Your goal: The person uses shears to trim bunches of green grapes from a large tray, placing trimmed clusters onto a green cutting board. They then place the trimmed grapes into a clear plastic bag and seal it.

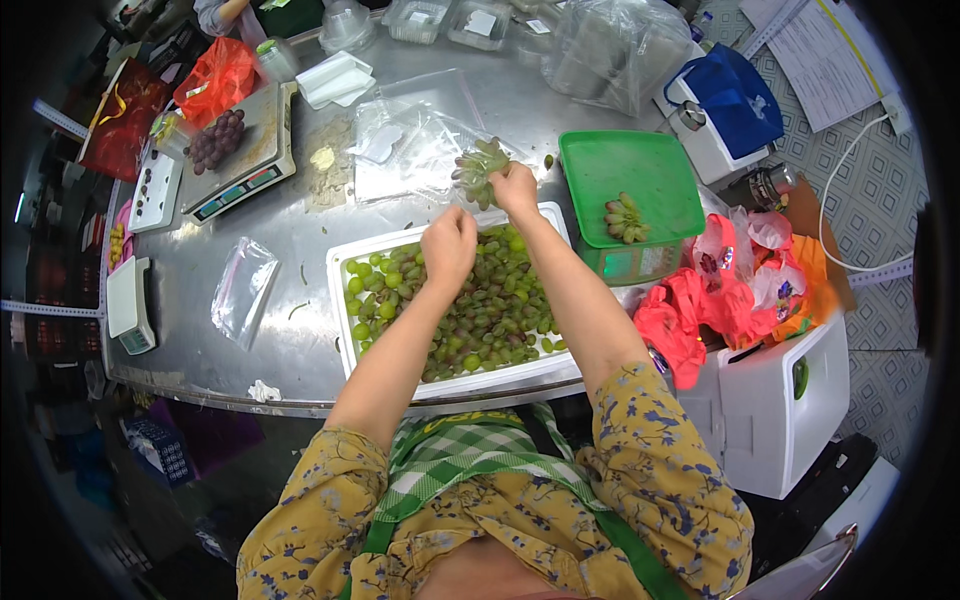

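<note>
My right hand [515,187] holds a small bunch of elongated green-purple grapes [482,171] above the far edge of a white tray [337,300]. Beside it, my left hand [449,238] is curled over the tray; whether anything is between its fingers cannot be seen. Loose green and purplish grapes [480,315] fill much of the tray. To the right, another small grape bunch [626,218] lies on a green plastic tray [630,161], which rests on a scale with a lit display [619,264]. Clear plastic bags [401,165] lie beyond my hands.
At the left stand a scale [259,142] bearing red grapes [215,141] and a smaller white scale [129,304]. A zip bag [244,291] lies on the metal table [300,360]. Clear containers [480,24] line the back. Red plastic bags [675,307] and a white foam box [780,412] are at the right.
</note>
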The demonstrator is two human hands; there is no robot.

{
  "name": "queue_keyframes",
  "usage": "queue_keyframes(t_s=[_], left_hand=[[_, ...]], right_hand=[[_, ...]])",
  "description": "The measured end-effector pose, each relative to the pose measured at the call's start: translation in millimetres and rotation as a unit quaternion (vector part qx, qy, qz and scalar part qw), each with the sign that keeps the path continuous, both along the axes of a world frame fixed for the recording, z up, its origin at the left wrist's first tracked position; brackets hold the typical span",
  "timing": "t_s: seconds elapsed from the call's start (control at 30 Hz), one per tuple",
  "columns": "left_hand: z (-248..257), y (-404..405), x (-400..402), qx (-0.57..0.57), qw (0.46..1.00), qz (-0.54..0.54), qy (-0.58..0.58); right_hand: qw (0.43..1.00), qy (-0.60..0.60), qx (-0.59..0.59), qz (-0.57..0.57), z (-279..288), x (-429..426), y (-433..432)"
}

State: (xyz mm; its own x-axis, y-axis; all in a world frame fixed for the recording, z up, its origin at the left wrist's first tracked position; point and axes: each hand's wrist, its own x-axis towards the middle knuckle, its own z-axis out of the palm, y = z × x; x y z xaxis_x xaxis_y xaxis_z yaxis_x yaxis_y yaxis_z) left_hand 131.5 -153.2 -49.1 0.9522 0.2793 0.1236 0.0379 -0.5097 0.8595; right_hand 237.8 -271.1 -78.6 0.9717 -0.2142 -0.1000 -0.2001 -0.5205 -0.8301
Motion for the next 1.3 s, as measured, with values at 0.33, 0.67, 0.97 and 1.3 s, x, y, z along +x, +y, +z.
queue_keyframes(t_s=[0.33, 0.67, 0.97, 1.3], left_hand=[[52.7, -11.6, -61.7, 0.115, 0.985, -0.120, -0.056], [83.3, 14.8, -11.7, 0.328, 0.934, -0.075, -0.123], [81.6, 4.0, -9.4, 0.378, 0.889, -0.037, -0.254], [89.4, -23.2, -67.4, 0.284, 0.885, -0.160, -0.333]], right_hand=[[0.994, -0.020, 0.043, 0.095, 34.5, -48.4, 8.1], [0.988, -0.092, 0.096, 0.074, 46.7, -82.5, 28.6], [0.990, -0.095, 0.070, 0.078, 48.5, -93.3, 37.4], [0.979, -0.112, 0.165, 0.046, 59.1, -85.2, 30.8]])
